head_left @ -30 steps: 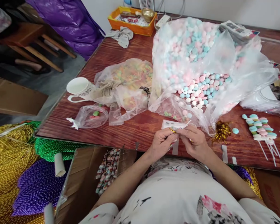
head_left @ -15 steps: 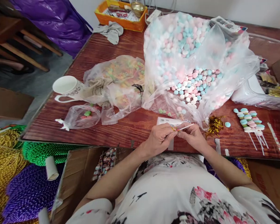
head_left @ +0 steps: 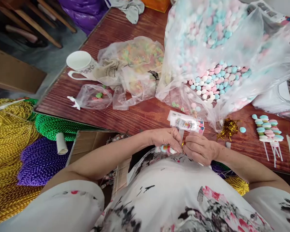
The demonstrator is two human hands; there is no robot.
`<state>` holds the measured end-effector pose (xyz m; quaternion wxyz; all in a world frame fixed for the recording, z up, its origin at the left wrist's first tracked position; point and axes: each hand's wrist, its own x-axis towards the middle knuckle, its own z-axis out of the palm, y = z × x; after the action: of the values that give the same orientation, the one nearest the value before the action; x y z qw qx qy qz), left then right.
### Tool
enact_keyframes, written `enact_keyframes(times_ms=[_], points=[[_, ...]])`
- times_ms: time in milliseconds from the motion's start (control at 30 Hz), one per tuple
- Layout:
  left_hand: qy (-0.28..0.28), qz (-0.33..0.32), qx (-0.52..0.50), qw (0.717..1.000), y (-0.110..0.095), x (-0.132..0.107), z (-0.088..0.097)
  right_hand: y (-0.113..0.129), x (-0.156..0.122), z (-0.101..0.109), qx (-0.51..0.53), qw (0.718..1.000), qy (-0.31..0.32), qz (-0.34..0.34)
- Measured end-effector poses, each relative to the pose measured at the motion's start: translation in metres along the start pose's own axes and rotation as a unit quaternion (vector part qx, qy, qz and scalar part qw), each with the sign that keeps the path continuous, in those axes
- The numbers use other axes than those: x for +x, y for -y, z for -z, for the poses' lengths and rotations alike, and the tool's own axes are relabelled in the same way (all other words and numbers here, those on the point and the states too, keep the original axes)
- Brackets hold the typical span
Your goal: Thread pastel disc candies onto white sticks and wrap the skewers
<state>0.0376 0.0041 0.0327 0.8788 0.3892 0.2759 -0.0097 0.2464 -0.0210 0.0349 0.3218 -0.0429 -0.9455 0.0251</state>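
Observation:
My left hand (head_left: 165, 139) and my right hand (head_left: 200, 149) meet at the table's near edge, close to my chest. Both are pinched on a wrapped candy skewer (head_left: 166, 149) whose pastel candies show under my left fingers. A gold twist tie (head_left: 183, 143) glints between the two hands. Just beyond my fingers lie small printed clear sleeves (head_left: 187, 122) on the wooden table (head_left: 145, 116).
A big clear bag of pink, blue and white candies (head_left: 215, 58) fills the far right. Finished candy skewers (head_left: 268, 132), gold ties (head_left: 228, 129), a white mug (head_left: 80, 62) and smaller candy bags (head_left: 130, 67) lie around. A cardboard box (head_left: 94, 145) and bead heaps (head_left: 16, 145) sit lower left.
My hands have drawn back from above the table to its near edge, with the skewer lower and closer to my body. The printed sleeves now lie uncovered beyond my fingers.

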Motion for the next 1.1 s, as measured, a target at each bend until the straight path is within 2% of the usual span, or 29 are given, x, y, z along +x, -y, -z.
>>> enact_keyframes(times_ms=[67, 267, 467, 633, 767, 833, 900, 967, 1033, 1067, 1100], points=[[0.04, 0.016, 0.022, 0.999, -0.001, 0.001, 0.003, 0.001, -0.001, -0.004, 0.006, 1.0, -0.015, 0.012], [0.132, 0.011, 0.071, 0.989, -0.005, 0.006, 0.009, 0.005, -0.002, -0.009, 0.029, 0.998, -0.036, 0.029], [0.094, -0.038, 0.064, 0.993, -0.005, 0.01, 0.012, 0.006, -0.002, -0.011, 0.048, 0.998, -0.028, 0.004], [0.15, -0.019, 0.099, 0.984, -0.009, 0.008, 0.01, 0.006, 0.0, -0.015, 0.037, 0.999, -0.02, 0.001], [0.145, -0.016, 0.118, 0.982, -0.013, 0.003, 0.009, 0.004, 0.008, -0.012, 0.011, 1.0, -0.001, -0.021], [0.097, -0.035, 0.131, 0.986, -0.015, -0.002, 0.016, 0.004, 0.013, -0.007, 0.026, 0.997, 0.018, -0.065], [-0.017, -0.089, 0.151, 0.984, -0.02, -0.011, 0.029, 0.005, 0.018, -0.003, 0.034, 0.994, 0.033, -0.098], [-0.1, -0.124, 0.207, 0.965, -0.032, -0.024, 0.041, 0.007, 0.021, -0.003, 0.016, 0.993, 0.042, -0.109], [-0.113, -0.131, 0.321, 0.931, -0.048, -0.039, 0.042, 0.006, 0.021, -0.007, -0.015, 0.992, 0.052, -0.111], [-0.119, -0.142, 0.393, 0.901, -0.056, -0.047, 0.036, 0.004, 0.021, -0.011, -0.029, 0.991, 0.058, -0.119], [-0.15, -0.177, 0.458, 0.858, -0.062, -0.053, 0.025, -0.001, 0.022, -0.013, -0.039, 0.988, 0.062, -0.134]])
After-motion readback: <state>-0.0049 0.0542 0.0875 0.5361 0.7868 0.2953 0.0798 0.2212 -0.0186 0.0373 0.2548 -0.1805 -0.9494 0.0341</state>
